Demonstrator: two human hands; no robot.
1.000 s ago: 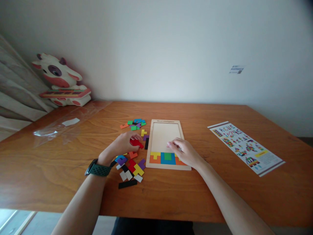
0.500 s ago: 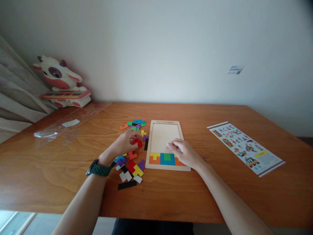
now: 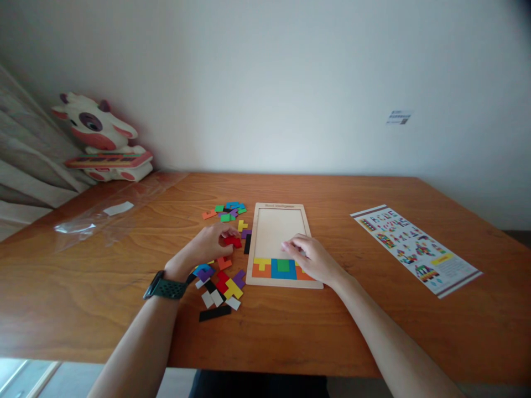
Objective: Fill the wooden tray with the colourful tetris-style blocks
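My left hand (image 3: 211, 243), with a watch (image 3: 164, 286) on its wrist, is over the loose pieces left of the board. Its thumb and curled fingers close around a red puzzle piece (image 3: 233, 241). My right hand (image 3: 310, 257) rests over the lower right of the wooden puzzle board (image 3: 276, 232), holding nothing visible. Its fingers are loosely bent, with a gap to the thumb. Along the board's bottom edge lie a yellow piece (image 3: 261, 263), an orange piece (image 3: 259, 272), a blue piece (image 3: 275, 272) and a green piece (image 3: 284, 266). My right hand partly covers the pieces at the right end.
Several coloured pieces lie left of the board, including a black bar (image 3: 214, 314) and a yellow piece (image 3: 233, 289). A printed pattern sheet (image 3: 418, 249) is on the right. At the left are a clear plastic bag (image 3: 95, 221) and a cow-shaped toy keyboard (image 3: 108, 160).
My left hand has shifted slightly towards me, uncovering more of a green piece behind it. My right hand has stayed in place.
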